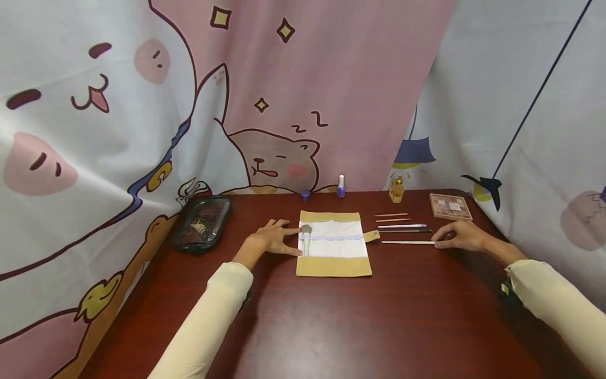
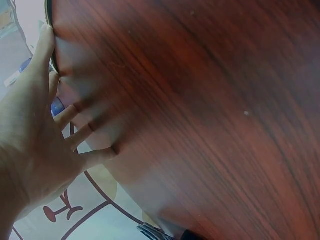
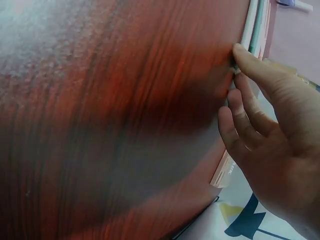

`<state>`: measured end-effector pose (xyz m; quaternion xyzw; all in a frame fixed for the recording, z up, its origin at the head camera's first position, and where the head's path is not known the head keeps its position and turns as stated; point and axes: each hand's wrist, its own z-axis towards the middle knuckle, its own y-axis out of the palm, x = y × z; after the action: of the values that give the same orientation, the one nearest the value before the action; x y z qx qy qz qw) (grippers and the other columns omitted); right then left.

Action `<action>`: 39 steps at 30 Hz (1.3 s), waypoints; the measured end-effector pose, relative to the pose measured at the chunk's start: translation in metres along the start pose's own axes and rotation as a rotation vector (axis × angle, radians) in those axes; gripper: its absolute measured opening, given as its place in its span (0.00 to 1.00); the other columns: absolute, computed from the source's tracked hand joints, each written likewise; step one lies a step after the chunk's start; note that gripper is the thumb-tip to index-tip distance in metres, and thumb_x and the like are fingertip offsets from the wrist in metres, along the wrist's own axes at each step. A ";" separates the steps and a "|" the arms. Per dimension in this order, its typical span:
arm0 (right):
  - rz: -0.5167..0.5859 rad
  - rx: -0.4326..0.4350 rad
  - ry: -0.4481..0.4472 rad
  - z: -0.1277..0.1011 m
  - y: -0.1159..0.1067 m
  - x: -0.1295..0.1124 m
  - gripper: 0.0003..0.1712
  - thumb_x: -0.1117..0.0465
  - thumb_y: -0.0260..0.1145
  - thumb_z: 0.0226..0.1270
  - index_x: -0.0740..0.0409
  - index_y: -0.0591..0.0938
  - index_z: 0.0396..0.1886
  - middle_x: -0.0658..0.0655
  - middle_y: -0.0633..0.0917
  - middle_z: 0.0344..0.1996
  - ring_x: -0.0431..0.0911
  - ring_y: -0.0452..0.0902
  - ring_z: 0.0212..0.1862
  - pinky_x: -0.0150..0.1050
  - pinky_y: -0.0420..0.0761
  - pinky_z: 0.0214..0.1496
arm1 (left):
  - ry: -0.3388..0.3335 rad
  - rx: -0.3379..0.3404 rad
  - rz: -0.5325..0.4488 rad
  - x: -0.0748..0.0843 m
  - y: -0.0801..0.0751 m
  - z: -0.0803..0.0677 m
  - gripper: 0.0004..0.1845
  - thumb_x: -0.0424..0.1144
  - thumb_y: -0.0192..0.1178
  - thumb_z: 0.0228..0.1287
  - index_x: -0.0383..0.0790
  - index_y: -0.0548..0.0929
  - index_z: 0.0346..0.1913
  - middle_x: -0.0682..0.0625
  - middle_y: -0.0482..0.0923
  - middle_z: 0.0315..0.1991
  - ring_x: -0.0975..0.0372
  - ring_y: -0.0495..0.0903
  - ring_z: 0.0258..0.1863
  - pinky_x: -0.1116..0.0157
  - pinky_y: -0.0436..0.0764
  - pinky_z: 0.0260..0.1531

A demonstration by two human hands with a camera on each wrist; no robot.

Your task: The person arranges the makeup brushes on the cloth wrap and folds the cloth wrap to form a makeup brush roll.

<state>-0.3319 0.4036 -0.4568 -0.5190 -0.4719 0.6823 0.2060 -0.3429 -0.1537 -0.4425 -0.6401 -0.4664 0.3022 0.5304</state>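
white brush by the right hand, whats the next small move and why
Probably pinch the near white brush at its end and lift it toward the brush roll. The right hand already touches that end, the left hand rests at the roll's edge, and only one brush sits in it.

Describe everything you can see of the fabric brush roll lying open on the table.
The brush roll lies unrolled and flat on the dark red wooden table, between the two hands. It looks like cloth: tan outer borders at top and bottom, a white inner panel crossed by a pale lilac band. A small tan tab sticks out at its right edge. One fluffy brush sits tucked under the band at the left end. The left hand rests at its left edge, fingers by the brush.
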 end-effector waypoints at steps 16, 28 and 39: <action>0.222 -0.027 0.016 0.002 -0.039 -0.007 0.14 0.63 0.69 0.74 0.70 0.86 0.51 0.63 0.91 0.41 0.44 0.89 0.40 0.41 0.87 0.40 | -0.014 -0.014 -0.009 0.002 -0.008 -0.001 0.47 0.77 0.59 0.61 0.70 0.60 0.81 0.47 0.50 0.83 0.47 0.52 0.80 0.38 0.67 0.69; 0.258 0.172 -0.012 0.013 -0.049 -0.026 0.18 0.62 0.71 0.73 0.69 0.85 0.56 0.50 0.92 0.44 0.39 0.89 0.37 0.34 0.85 0.37 | -0.011 -0.016 -0.006 0.001 -0.007 -0.001 0.46 0.76 0.60 0.61 0.69 0.60 0.81 0.47 0.50 0.83 0.47 0.52 0.79 0.39 0.68 0.68; 0.447 0.177 -0.042 0.031 -0.048 -0.063 0.18 0.64 0.66 0.77 0.67 0.82 0.61 0.54 0.91 0.48 0.39 0.88 0.44 0.35 0.87 0.41 | -0.009 -0.024 -0.006 0.003 -0.003 -0.001 0.46 0.76 0.59 0.61 0.69 0.60 0.81 0.47 0.49 0.83 0.47 0.51 0.80 0.38 0.67 0.68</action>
<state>-0.3466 0.3646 -0.3827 -0.5762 -0.2876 0.7603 0.0846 -0.3421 -0.1516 -0.4391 -0.6437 -0.4743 0.2978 0.5216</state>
